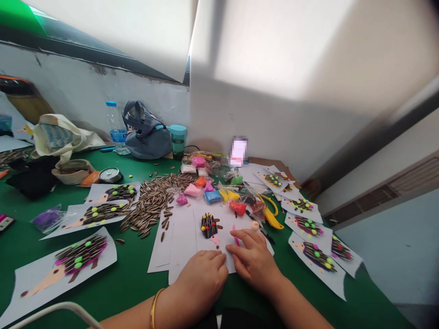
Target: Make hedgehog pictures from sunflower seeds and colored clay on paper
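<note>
On a white sheet of paper (183, 242) in front of me is a small hedgehog picture (209, 225), with sunflower-seed spines, red and yellow dots and a pink clay face (215, 239). My left hand (200, 278) rests at the sheet's lower edge, fingers curled together; whatever may be under them is hidden. Over the sheet's right part, my right hand (252, 258) has its fingers stretched and apart, the fingertips beside a pink plastic clay tool (236, 235). A peach-coloured lump of clay (254, 225) sits just beyond the right hand.
A pile of sunflower seeds (147, 205) spreads at left of centre. Bagged coloured clay (213, 196) and yellow-handled scissors (272, 218) lie behind the sheet. Finished hedgehog pictures (73, 262) line both sides. A phone (238, 151), cup (178, 141) and blue bag (147, 137) stand at the wall.
</note>
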